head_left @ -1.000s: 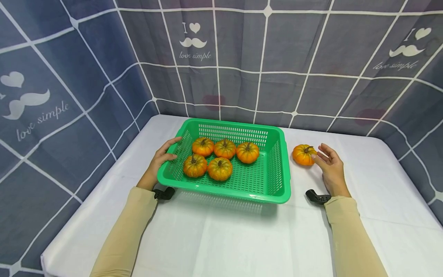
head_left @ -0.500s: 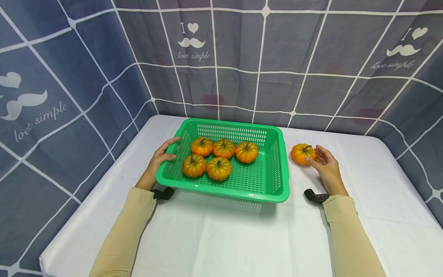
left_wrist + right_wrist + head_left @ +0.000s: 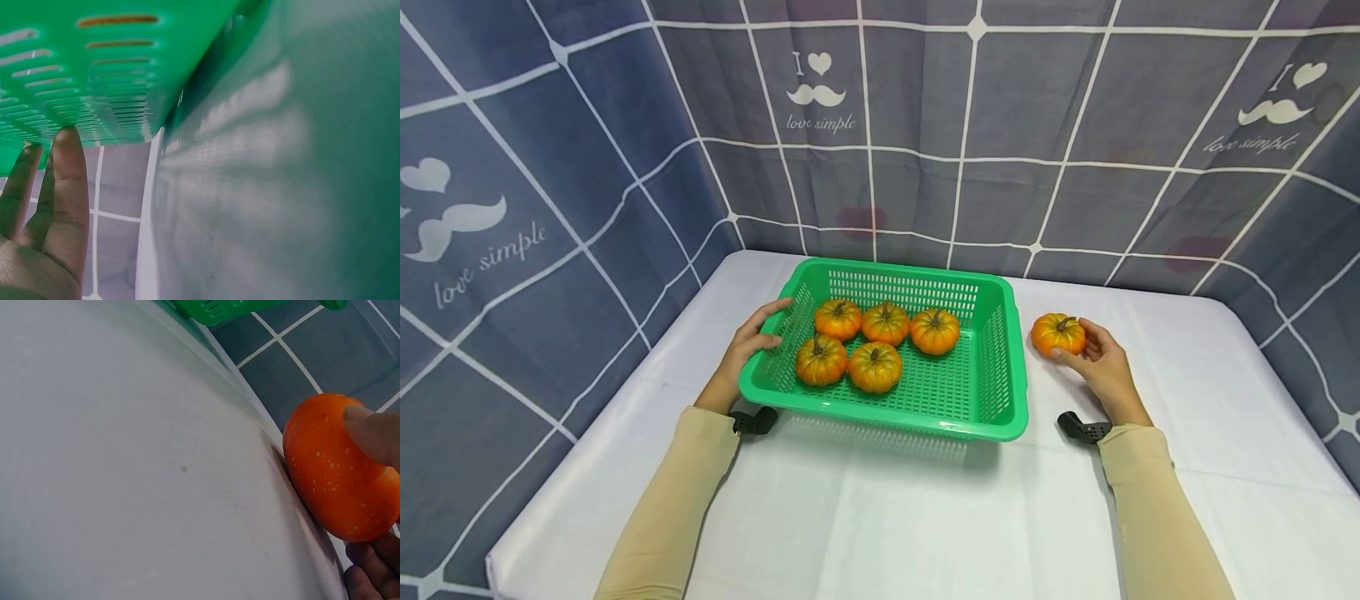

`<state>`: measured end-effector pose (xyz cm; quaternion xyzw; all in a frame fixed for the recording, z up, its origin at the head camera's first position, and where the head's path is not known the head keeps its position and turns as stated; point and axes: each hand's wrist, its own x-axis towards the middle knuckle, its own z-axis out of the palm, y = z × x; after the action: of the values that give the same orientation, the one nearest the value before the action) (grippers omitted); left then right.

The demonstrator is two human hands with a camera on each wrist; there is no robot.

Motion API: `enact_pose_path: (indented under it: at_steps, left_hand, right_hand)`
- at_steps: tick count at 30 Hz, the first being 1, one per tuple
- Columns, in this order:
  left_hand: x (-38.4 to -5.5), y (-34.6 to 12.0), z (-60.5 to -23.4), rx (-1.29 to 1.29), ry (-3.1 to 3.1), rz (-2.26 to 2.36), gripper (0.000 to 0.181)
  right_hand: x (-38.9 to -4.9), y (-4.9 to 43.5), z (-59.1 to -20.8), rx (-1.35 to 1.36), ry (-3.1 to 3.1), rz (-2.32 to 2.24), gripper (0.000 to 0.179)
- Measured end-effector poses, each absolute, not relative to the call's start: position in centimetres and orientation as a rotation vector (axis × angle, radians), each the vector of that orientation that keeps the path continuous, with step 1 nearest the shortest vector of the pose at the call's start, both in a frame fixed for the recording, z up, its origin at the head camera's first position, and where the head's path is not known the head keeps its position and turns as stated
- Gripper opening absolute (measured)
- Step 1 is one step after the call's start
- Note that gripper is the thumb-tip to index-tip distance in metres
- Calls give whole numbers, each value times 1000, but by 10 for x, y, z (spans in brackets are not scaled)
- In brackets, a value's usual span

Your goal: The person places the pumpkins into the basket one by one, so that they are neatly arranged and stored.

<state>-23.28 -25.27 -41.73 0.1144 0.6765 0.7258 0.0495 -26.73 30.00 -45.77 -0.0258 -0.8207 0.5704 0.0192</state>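
A green plastic basket with slotted walls contains several small orange pumpkins. My left hand holds the basket's left end, thumb at the rim. In the left wrist view, straight fingers of that hand press against the basket's slotted outer wall. Right of the basket, my right hand grips another small pumpkin from its right side. The right wrist view shows the thumb on this pumpkin's smooth orange skin and curled fingers at its far side, close over the cloth.
A white cloth covers the table. Dark tile-patterned curtains with white lines rise along the back, left and right edges. Each wrist wears a black camera mount below a beige sleeve.
My right hand has moved left onto the lone pumpkin, its thumb and fingers coming round it. The left hand and basket keep their places.
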Motion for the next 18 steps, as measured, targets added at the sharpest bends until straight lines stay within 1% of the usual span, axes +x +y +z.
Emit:
enact_pose_path:
  at_steps: [18]
  left_hand:
    - [-233, -252, -419, 368, 2064, 2221, 70]
  right_hand:
    - [-262, 299, -457, -76, -2522, 1717, 80]
